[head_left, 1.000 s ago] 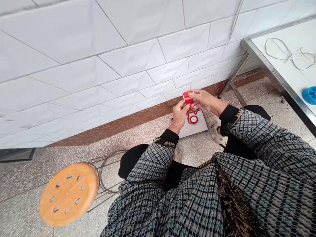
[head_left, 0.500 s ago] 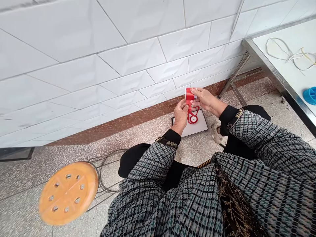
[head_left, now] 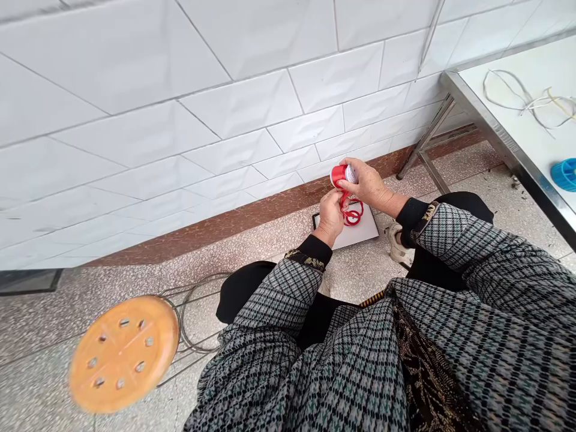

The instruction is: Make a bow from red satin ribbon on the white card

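A spool of red ribbon (head_left: pixel 341 175) with white ends is gripped in my right hand (head_left: pixel 366 183), tilted so one end faces right. My left hand (head_left: pixel 332 213), just below and to the left, pinches the red ribbon (head_left: pixel 344 199) that runs down from the spool. Loops of red ribbon hang beside my left fingers, over a white flat board (head_left: pixel 360 231) with a dark edge on the floor. Whether the loops touch the board I cannot tell.
An orange round stool (head_left: pixel 123 354) with holes stands at lower left, wire loops (head_left: pixel 191 318) beside it. A metal-framed table (head_left: pixel 477 108) at right holds white cords (head_left: pixel 526 102) and a blue plastic piece (head_left: pixel 564 174). A white tiled wall (head_left: pixel 252 132) rises ahead.
My right hand has turned the spool and shifted it slightly left and down, its grip now wrapped further over it. The hanging ribbon loops have swung and changed shape.
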`<state>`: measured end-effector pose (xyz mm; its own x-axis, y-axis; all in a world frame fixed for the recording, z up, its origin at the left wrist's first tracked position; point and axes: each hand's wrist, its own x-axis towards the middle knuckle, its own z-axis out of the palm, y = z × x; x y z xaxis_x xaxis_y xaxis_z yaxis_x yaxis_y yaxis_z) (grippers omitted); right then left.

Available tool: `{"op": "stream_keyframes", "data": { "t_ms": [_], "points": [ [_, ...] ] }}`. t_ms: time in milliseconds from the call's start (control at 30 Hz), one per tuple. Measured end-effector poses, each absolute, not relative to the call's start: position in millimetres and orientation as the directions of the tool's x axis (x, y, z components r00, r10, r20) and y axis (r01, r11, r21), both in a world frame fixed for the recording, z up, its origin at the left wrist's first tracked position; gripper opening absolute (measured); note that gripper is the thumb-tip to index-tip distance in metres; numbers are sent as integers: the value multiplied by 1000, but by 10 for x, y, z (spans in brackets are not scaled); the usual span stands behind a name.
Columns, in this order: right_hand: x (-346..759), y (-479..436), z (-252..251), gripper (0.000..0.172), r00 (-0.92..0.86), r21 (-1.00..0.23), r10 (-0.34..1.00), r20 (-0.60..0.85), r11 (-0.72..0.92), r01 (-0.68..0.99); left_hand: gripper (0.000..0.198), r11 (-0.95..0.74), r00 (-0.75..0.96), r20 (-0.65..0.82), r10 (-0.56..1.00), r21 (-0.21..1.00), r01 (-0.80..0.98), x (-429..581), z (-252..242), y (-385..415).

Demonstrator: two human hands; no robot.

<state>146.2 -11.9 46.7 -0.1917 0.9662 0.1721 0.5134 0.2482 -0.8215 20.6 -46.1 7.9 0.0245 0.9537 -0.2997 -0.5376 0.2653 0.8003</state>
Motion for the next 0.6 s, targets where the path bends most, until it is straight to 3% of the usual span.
{"op": "stream_keyframes", "data": {
  "t_ms": [100,267,433,600],
  "points": [
    [1488,-82,403,46,-222,-809,953,204,292,510,32,231,11,-281,960,764,-602,195,93,-466],
    [1489,-90,398,47,-279,-781,934,222,341,523,63,213,33,-230,973,824,-525,181,37,-435],
    [1490,-97,417,48,-358,-798,906,227,384,464,54,239,-2,-282,959,815,-528,165,-8,-401],
    [1529,-59,451,31,-403,-934,914,49,185,307,52,219,-93,-304,948,836,-503,172,-38,-410]
  ]
}}
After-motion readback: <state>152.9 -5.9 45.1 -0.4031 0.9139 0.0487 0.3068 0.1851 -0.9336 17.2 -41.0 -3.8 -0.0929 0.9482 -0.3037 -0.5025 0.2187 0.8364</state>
